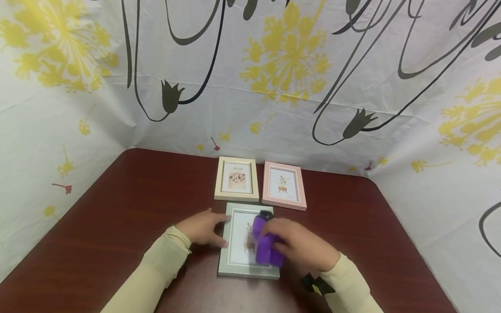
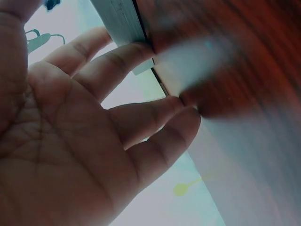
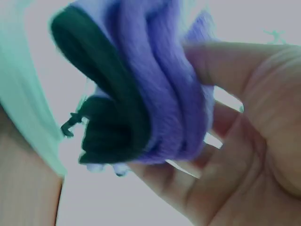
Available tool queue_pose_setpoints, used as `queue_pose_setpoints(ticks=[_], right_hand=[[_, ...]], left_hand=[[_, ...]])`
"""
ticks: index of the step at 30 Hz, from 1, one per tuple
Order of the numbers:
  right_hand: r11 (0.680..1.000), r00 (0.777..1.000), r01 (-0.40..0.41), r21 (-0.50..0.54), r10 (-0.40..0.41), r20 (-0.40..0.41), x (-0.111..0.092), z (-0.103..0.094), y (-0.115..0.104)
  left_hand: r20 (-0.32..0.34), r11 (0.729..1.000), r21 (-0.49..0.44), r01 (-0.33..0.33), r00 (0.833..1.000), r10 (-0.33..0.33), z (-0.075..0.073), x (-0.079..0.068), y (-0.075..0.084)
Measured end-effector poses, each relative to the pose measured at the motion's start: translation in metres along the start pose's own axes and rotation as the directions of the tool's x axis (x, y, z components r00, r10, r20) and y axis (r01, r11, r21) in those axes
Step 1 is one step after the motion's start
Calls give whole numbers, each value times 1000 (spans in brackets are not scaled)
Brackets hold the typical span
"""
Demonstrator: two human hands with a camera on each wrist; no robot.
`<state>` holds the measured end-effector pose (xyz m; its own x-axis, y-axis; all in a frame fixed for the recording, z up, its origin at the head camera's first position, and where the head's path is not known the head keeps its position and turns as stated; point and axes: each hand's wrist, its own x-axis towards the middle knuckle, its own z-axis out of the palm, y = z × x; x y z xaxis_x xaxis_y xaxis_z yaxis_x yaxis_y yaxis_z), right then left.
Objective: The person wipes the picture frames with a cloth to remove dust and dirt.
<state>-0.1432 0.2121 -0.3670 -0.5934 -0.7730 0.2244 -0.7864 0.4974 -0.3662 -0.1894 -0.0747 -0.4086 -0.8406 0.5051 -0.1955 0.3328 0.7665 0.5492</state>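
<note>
A pale green picture frame (image 1: 224, 263) lies on the table, showing a potted plant print. My left hand (image 1: 199, 228) is at its left side, thumb and index finger touching the rim; the left wrist view shows the fingers extended beside the frame's edge (image 2: 120, 21). In my right hand (image 1: 303, 243) is a folded purple cloth (image 1: 264, 250), held over the right part of the picture. The right wrist view shows the soft folds of the cloth (image 3: 162, 84) pinched between thumb and fingers, with a dark band along one edge.
Behind the green frame lie a cream picture frame (image 1: 217, 178) and a pink picture frame (image 1: 266, 184), side by side. The dark reddish-brown table (image 1: 156, 187) ends at a white patterned curtain (image 1: 219, 87) at the back and sides.
</note>
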Motion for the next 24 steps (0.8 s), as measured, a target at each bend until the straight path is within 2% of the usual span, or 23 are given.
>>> queue_pose_setpoints(ticks=[4, 7, 9, 11, 16, 22, 24], right_hand=[[990, 986, -98, -101, 83, -142, -1, -3, 14], [980, 975, -158, -120, 135, -177, 2, 5, 25], [975, 976, -183, -129, 165, -141, 3, 14, 32], [967, 976, -213, -137, 206, -63, 4, 21, 36], [953, 951, -272, -135, 287, 114, 3, 30, 36], [945, 936, -295, -139, 315, 155, 1, 32, 35], [945, 939, -287, -155, 309, 147, 0, 33, 36]], left_hand=[[1, 1000, 21, -4, 1000, 4, 1, 0, 0], [-2, 1000, 28, -8, 1000, 8, 1, -1, 0], [-4, 1000, 29, -4, 1000, 4, 1, -1, 0], [-5, 1000, 31, 2, 1000, -2, 1, -2, 0], [6, 1000, 23, 20, 1000, -20, 1, -1, 0], [21, 999, 15, 34, 999, -34, 3, -3, -2], [28, 999, 13, 35, 999, -36, 4, -3, -4]])
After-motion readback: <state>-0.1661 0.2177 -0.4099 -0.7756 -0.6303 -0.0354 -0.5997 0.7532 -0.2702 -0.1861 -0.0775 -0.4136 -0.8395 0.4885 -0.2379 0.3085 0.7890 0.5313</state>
